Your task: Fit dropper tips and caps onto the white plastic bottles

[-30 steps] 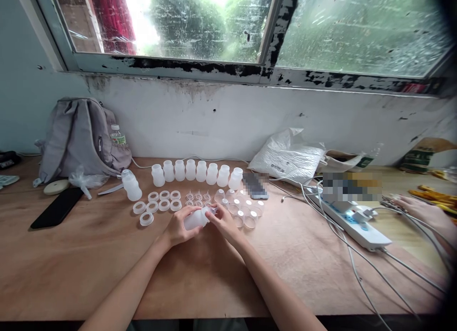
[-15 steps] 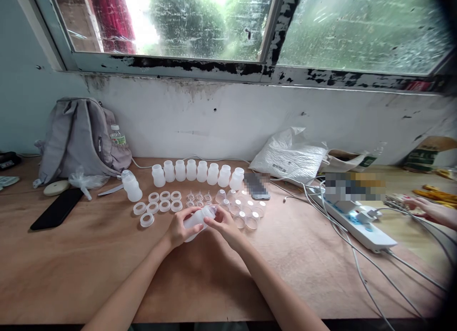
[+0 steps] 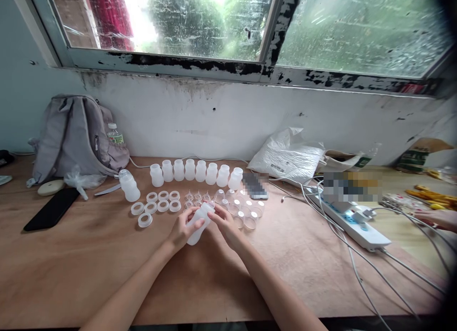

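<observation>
My left hand (image 3: pixel 182 230) grips the body of a small translucent white plastic bottle (image 3: pixel 199 221), tilted with its mouth up and to the right. My right hand (image 3: pixel 223 222) pinches the bottle's neck end, where a small clear nipple piece sits. Behind the hands lie white screw rings (image 3: pixel 160 204), small clear nipples (image 3: pixel 197 197) and clear domed caps (image 3: pixel 244 212). A row of several empty white bottles (image 3: pixel 196 171) stands further back, and one assembled bottle (image 3: pixel 129 185) stands apart at the left.
A grey backpack (image 3: pixel 76 137) with a water bottle leans on the wall at back left, a black phone (image 3: pixel 52 209) before it. A white bag (image 3: pixel 287 155), a power strip (image 3: pixel 352 220) with cables and another person's hand (image 3: pixel 437 220) are on the wooden table's (image 3: pixel 107 255) right.
The bottle has tipped from lying sideways to a steeper tilt, mouth upward, as both hands turned it. The other person's hand at the right has drawn back toward the frame edge.
</observation>
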`<state>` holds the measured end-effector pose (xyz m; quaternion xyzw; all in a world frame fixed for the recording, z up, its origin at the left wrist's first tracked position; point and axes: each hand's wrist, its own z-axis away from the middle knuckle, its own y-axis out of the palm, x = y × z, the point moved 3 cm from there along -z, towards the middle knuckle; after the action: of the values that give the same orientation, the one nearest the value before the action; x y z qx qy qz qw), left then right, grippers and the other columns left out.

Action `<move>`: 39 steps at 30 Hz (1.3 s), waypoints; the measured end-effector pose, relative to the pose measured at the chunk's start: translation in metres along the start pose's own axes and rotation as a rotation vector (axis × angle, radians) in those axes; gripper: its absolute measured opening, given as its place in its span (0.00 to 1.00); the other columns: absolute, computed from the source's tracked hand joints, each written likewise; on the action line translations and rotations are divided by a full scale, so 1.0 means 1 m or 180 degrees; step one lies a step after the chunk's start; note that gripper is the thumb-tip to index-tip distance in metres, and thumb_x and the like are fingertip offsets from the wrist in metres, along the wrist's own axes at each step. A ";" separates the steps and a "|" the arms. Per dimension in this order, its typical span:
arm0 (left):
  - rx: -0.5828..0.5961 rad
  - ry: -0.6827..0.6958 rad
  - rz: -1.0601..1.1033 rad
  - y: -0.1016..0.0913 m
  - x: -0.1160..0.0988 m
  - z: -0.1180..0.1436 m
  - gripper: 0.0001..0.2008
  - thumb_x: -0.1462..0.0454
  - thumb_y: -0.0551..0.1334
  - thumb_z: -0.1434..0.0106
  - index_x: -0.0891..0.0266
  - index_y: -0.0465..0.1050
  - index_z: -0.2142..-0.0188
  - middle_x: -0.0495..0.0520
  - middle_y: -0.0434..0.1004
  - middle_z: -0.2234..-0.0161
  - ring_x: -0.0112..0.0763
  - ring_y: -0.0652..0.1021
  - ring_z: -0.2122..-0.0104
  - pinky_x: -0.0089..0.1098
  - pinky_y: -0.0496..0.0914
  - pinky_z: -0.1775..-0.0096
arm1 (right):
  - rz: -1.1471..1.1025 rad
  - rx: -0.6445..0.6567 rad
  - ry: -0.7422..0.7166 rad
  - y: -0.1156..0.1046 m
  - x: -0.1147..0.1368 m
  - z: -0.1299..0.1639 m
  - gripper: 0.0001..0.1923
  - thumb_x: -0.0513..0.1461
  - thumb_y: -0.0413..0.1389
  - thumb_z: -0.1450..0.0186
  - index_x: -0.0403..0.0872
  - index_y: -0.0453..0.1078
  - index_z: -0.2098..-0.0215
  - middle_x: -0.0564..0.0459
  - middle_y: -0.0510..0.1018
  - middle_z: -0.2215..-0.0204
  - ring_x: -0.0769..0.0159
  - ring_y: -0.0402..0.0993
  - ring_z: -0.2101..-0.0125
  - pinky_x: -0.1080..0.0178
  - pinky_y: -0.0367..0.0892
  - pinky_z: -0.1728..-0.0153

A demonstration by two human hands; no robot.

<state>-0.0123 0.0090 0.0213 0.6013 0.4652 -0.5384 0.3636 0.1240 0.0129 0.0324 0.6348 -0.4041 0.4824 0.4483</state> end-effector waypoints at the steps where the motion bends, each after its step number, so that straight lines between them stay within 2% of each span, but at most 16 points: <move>1: 0.0177 -0.0165 0.0253 0.000 0.000 0.000 0.19 0.54 0.57 0.45 0.64 0.64 0.58 0.55 0.72 0.66 0.33 0.74 0.69 0.30 0.68 0.69 | -0.0148 0.0084 -0.0007 0.000 0.001 0.000 0.17 0.45 0.58 0.45 0.49 0.69 0.58 0.51 0.73 0.61 0.61 0.67 0.59 0.60 0.62 0.60; 4: 0.0732 -0.0614 0.0677 0.002 0.001 0.001 0.18 0.53 0.58 0.46 0.66 0.65 0.64 0.54 0.71 0.72 0.29 0.73 0.76 0.28 0.66 0.74 | -0.0382 0.0223 0.0009 -0.001 0.001 0.000 0.21 0.45 0.58 0.46 0.49 0.67 0.54 0.48 0.72 0.56 0.58 0.66 0.57 0.59 0.63 0.61; 6: 0.0835 -0.0747 0.0674 0.002 0.003 0.002 0.18 0.53 0.60 0.47 0.66 0.66 0.66 0.52 0.70 0.74 0.28 0.72 0.77 0.27 0.65 0.75 | -0.0360 0.0237 0.0039 -0.002 0.000 0.000 0.22 0.45 0.59 0.47 0.49 0.67 0.55 0.48 0.71 0.56 0.57 0.66 0.57 0.59 0.64 0.61; 8: 0.0744 -0.0682 0.0447 0.003 0.004 0.001 0.18 0.52 0.60 0.48 0.65 0.66 0.65 0.51 0.70 0.75 0.28 0.72 0.78 0.27 0.64 0.76 | -0.0281 0.0174 0.0051 -0.004 -0.002 0.000 0.21 0.45 0.59 0.47 0.48 0.68 0.56 0.47 0.73 0.58 0.57 0.67 0.58 0.58 0.64 0.59; 14: 0.0133 0.0187 -0.0887 0.004 0.000 0.002 0.23 0.54 0.61 0.48 0.63 0.66 0.55 0.52 0.74 0.66 0.34 0.73 0.67 0.30 0.67 0.67 | -0.0184 0.0031 -0.0125 -0.006 -0.003 0.002 0.20 0.42 0.60 0.47 0.48 0.68 0.56 0.49 0.74 0.60 0.58 0.68 0.58 0.58 0.62 0.56; 18: -0.0107 0.0465 -0.1284 0.004 0.001 0.004 0.26 0.55 0.61 0.47 0.62 0.61 0.51 0.54 0.73 0.60 0.36 0.74 0.63 0.32 0.68 0.62 | 0.0122 0.0428 -0.0174 -0.007 0.002 0.000 0.20 0.42 0.59 0.45 0.50 0.66 0.54 0.50 0.73 0.59 0.60 0.68 0.57 0.58 0.63 0.57; 21: -0.0270 0.0636 -0.1582 0.003 0.004 0.005 0.25 0.55 0.60 0.46 0.62 0.60 0.51 0.55 0.73 0.59 0.36 0.74 0.62 0.33 0.68 0.62 | 0.0759 0.0611 -0.0402 -0.013 0.012 -0.002 0.20 0.42 0.58 0.44 0.50 0.66 0.54 0.50 0.72 0.57 0.60 0.66 0.55 0.57 0.62 0.55; 24: -0.0371 0.0845 -0.1866 0.002 0.004 0.004 0.23 0.55 0.60 0.46 0.60 0.60 0.53 0.55 0.72 0.59 0.38 0.73 0.62 0.36 0.68 0.61 | 0.1733 0.0193 -0.0953 -0.038 0.029 -0.003 0.16 0.41 0.56 0.42 0.51 0.67 0.55 0.50 0.71 0.56 0.61 0.66 0.55 0.57 0.62 0.55; 27: -0.0428 0.1122 -0.2057 0.003 0.002 0.004 0.22 0.55 0.61 0.47 0.60 0.62 0.54 0.56 0.69 0.60 0.39 0.72 0.60 0.38 0.67 0.59 | 0.2895 -0.0814 -0.1331 -0.084 0.043 -0.001 0.09 0.39 0.52 0.41 0.49 0.71 0.62 0.48 0.72 0.62 0.60 0.67 0.59 0.56 0.62 0.57; 29: -0.0395 0.1216 -0.2124 0.005 0.001 0.004 0.21 0.55 0.61 0.47 0.60 0.63 0.55 0.56 0.68 0.60 0.38 0.71 0.60 0.37 0.67 0.59 | 0.3536 -0.1430 -0.1188 -0.120 0.043 0.002 0.10 0.37 0.50 0.41 0.47 0.71 0.62 0.46 0.71 0.62 0.58 0.67 0.60 0.54 0.61 0.58; 31: -0.0337 0.1236 -0.2146 0.006 0.002 0.004 0.21 0.55 0.62 0.48 0.60 0.63 0.55 0.56 0.67 0.60 0.38 0.71 0.61 0.37 0.67 0.60 | 0.3959 -0.1525 -0.0856 -0.148 0.035 0.004 0.14 0.36 0.51 0.44 0.47 0.69 0.59 0.46 0.71 0.60 0.57 0.67 0.59 0.54 0.61 0.58; 33: -0.0281 0.1227 -0.2155 0.007 0.004 0.004 0.22 0.55 0.62 0.48 0.59 0.62 0.55 0.56 0.67 0.60 0.38 0.71 0.61 0.38 0.67 0.60 | 0.4082 -0.1459 -0.0621 -0.165 0.026 0.007 0.12 0.35 0.51 0.44 0.48 0.70 0.62 0.48 0.73 0.65 0.58 0.69 0.63 0.55 0.63 0.61; 34: -0.0265 0.1212 -0.2154 0.008 0.005 0.003 0.23 0.55 0.62 0.48 0.59 0.62 0.54 0.56 0.67 0.60 0.39 0.71 0.60 0.38 0.67 0.59 | 0.4109 -0.1471 -0.0579 -0.167 0.024 0.008 0.11 0.36 0.50 0.44 0.47 0.70 0.63 0.48 0.74 0.67 0.58 0.69 0.65 0.55 0.63 0.62; 36: -0.0273 0.1171 -0.2140 0.008 0.008 0.003 0.26 0.55 0.63 0.49 0.58 0.59 0.52 0.57 0.67 0.58 0.38 0.71 0.61 0.39 0.67 0.59 | 0.4090 -0.1744 -0.0745 -0.160 0.027 0.012 0.11 0.38 0.49 0.42 0.46 0.69 0.63 0.47 0.73 0.68 0.57 0.69 0.66 0.54 0.62 0.63; 38: -0.0310 0.1133 -0.2132 0.007 0.009 0.003 0.26 0.56 0.63 0.49 0.58 0.59 0.53 0.56 0.67 0.58 0.36 0.71 0.62 0.39 0.67 0.59 | 0.3853 -0.2174 -0.1232 -0.139 0.037 0.015 0.13 0.40 0.48 0.40 0.44 0.67 0.59 0.44 0.72 0.66 0.57 0.68 0.65 0.53 0.62 0.62; 39: -0.0326 0.1113 -0.2134 0.007 0.010 0.003 0.25 0.56 0.63 0.50 0.59 0.59 0.54 0.56 0.68 0.59 0.36 0.71 0.62 0.38 0.67 0.59 | 0.3585 -0.2138 -0.1466 -0.125 0.042 0.014 0.14 0.41 0.47 0.38 0.45 0.66 0.58 0.45 0.72 0.66 0.59 0.68 0.67 0.55 0.64 0.63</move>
<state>-0.0070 0.0055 0.0108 0.4796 0.7174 -0.4928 0.1121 0.2540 0.0299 0.0488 0.2415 -0.8842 0.3435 0.2048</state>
